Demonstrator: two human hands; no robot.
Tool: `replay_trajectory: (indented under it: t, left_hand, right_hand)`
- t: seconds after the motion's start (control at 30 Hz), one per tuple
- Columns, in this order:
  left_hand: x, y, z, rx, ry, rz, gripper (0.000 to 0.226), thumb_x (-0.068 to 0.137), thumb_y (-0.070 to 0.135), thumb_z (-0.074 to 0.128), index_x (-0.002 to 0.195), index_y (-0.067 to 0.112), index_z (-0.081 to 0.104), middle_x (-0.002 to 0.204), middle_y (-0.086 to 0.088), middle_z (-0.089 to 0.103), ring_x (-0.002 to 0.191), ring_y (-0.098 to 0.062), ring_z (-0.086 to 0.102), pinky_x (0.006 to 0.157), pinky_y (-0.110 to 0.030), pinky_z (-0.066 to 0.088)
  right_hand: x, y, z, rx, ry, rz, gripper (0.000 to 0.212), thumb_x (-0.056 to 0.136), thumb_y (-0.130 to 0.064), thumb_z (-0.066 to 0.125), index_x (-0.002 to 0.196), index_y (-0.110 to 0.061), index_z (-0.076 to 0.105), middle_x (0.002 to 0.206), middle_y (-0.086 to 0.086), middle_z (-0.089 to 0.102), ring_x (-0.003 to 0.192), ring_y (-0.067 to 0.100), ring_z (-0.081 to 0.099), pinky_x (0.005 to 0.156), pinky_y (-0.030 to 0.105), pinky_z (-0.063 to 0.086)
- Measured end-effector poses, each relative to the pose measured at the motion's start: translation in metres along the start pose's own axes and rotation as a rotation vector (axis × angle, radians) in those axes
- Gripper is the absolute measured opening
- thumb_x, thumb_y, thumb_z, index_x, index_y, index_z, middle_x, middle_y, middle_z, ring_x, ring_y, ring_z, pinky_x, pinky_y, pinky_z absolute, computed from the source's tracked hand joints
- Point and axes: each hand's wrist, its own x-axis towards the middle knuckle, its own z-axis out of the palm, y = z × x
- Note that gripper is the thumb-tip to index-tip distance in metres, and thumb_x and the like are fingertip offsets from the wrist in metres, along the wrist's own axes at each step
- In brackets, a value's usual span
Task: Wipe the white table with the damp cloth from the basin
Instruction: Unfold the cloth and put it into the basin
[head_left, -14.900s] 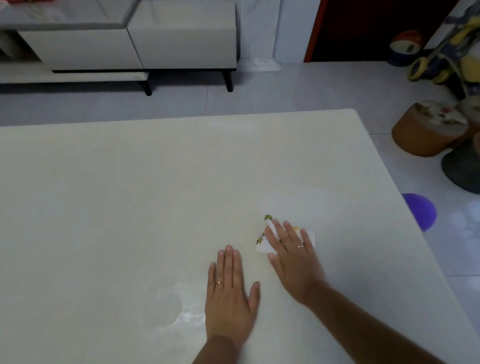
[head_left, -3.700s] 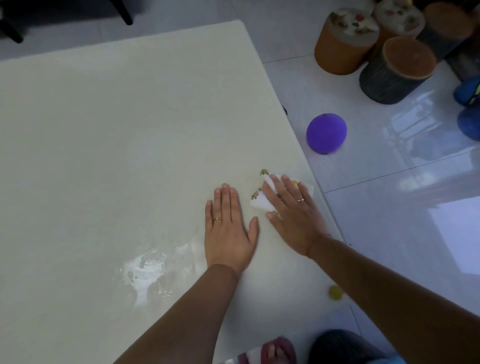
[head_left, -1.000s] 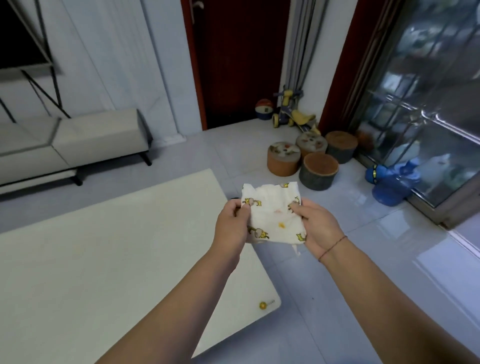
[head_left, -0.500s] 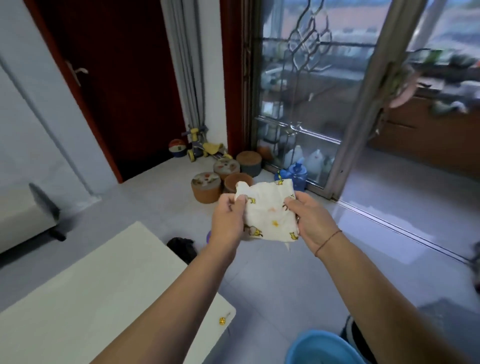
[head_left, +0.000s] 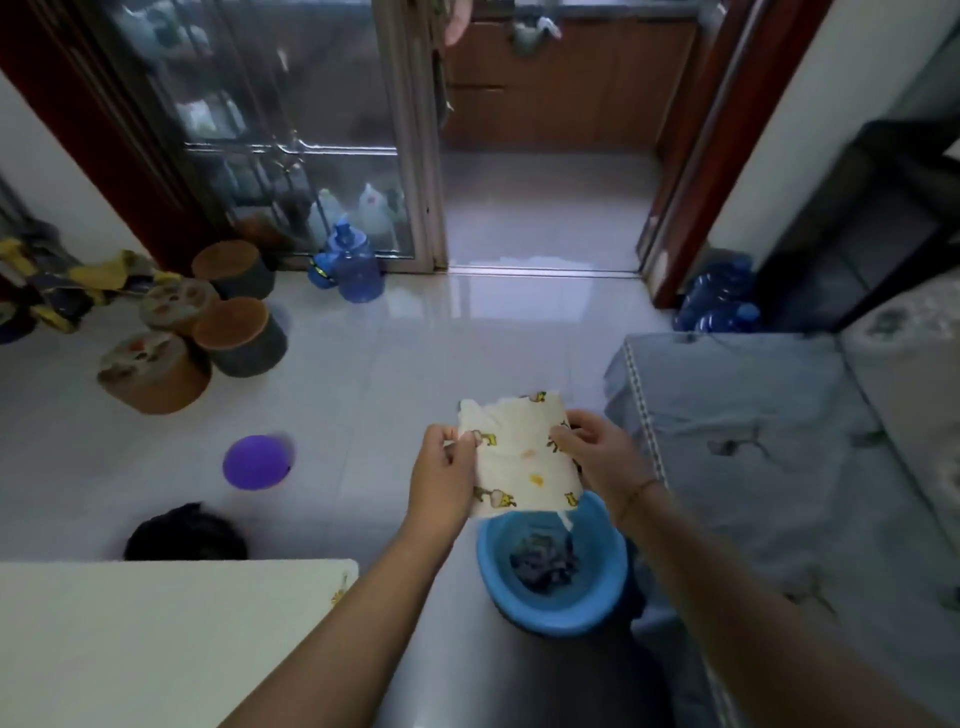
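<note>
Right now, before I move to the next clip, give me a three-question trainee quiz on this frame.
1. True or false: the cloth lies flat on the white table.
2. What holds the cloth? A) left hand only B) both hands, the right hand too C) neither
3. What colour is the basin below the cloth?

Key: 1 false; 2 B; 3 blue.

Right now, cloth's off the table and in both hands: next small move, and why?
Probably lower the cloth into the blue basin. Left hand and right hand hold it spread directly above the basin, away from the white table.
</note>
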Motion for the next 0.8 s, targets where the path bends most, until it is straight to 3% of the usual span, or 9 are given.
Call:
replay_trajectory:
  t: [0.13, 0.27, 0.37, 0.43, 0.53, 0.67, 0.8]
  left_hand:
    - [0.007, -0.069, 0.040, 0.109, -0.092, -0.077, 0.018, 0.096, 0.033, 0.047, 0.090, 0.016, 0.049, 0.084, -0.005, 0.064, 0.072, -0.022, 0.061, 0.059, -0.041, 0.051]
    - [0.013, -0.140, 0.078, 0.159, -0.117, -0.150, 0.017, 0.097, 0.030, 0.047, 0.089, 0.015, 0.050, 0.080, -0.003, 0.064, 0.069, -0.018, 0.060, 0.056, -0.033, 0.049]
    - [0.018, -0.191, 0.105, 0.188, -0.133, -0.182, 0.014, 0.098, 0.029, 0.046, 0.088, 0.018, 0.049, 0.078, 0.001, 0.062, 0.067, -0.012, 0.059, 0.053, -0.022, 0.049]
    - [0.021, -0.225, 0.122, 0.205, -0.142, -0.211, 0.014, 0.098, 0.029, 0.046, 0.088, 0.020, 0.048, 0.081, 0.002, 0.062, 0.072, -0.014, 0.061, 0.060, -0.030, 0.053]
    - [0.027, -0.280, 0.147, 0.296, -0.141, -0.228, 0.014, 0.097, 0.030, 0.045, 0.086, 0.022, 0.047, 0.081, 0.002, 0.062, 0.075, -0.017, 0.060, 0.070, -0.039, 0.053]
    - [0.034, -0.359, 0.181, 0.397, -0.168, -0.250, 0.015, 0.099, 0.030, 0.042, 0.094, 0.017, 0.049, 0.082, 0.002, 0.060, 0.076, -0.018, 0.061, 0.073, -0.042, 0.054]
    - [0.046, -0.428, 0.212, 0.468, -0.167, -0.266, 0.015, 0.099, 0.029, 0.040, 0.093, 0.018, 0.048, 0.080, 0.002, 0.058, 0.071, -0.014, 0.057, 0.060, -0.031, 0.048]
  right_hand:
    - [0.007, 0.083, -0.023, 0.005, 0.010, 0.116, 0.029, 0.090, 0.000, 0.055, 0.119, -0.003, 0.057, 0.097, 0.015, 0.065, 0.086, 0.025, 0.062, 0.076, 0.041, 0.054]
    - [0.018, 0.161, -0.040, -0.012, -0.033, 0.197, 0.050, 0.085, 0.010, 0.057, 0.128, -0.012, 0.045, 0.090, 0.010, 0.063, 0.080, 0.017, 0.061, 0.065, 0.026, 0.054]
    - [0.027, 0.217, -0.047, -0.045, -0.060, 0.210, 0.071, 0.080, 0.015, 0.058, 0.134, -0.025, 0.033, 0.092, 0.013, 0.062, 0.087, 0.022, 0.061, 0.076, 0.035, 0.054]
    - [0.033, 0.256, -0.049, -0.104, -0.091, 0.196, 0.077, 0.078, 0.016, 0.058, 0.134, -0.029, 0.031, 0.097, 0.012, 0.062, 0.090, 0.023, 0.062, 0.080, 0.037, 0.054]
    - [0.042, 0.315, -0.051, -0.217, -0.149, 0.171, 0.075, 0.075, 0.012, 0.059, 0.130, -0.031, 0.033, 0.107, 0.007, 0.057, 0.092, 0.018, 0.062, 0.077, 0.033, 0.056]
    - [0.058, 0.399, -0.052, -0.289, -0.187, 0.191, 0.063, 0.076, 0.006, 0.066, 0.121, -0.032, 0.042, 0.119, 0.005, 0.051, 0.095, 0.012, 0.058, 0.074, 0.025, 0.056]
    - [0.076, 0.478, -0.047, -0.366, -0.123, 0.206, 0.057, 0.078, 0.007, 0.062, 0.123, -0.026, 0.048, 0.125, 0.007, 0.051, 0.096, 0.014, 0.058, 0.077, 0.023, 0.053]
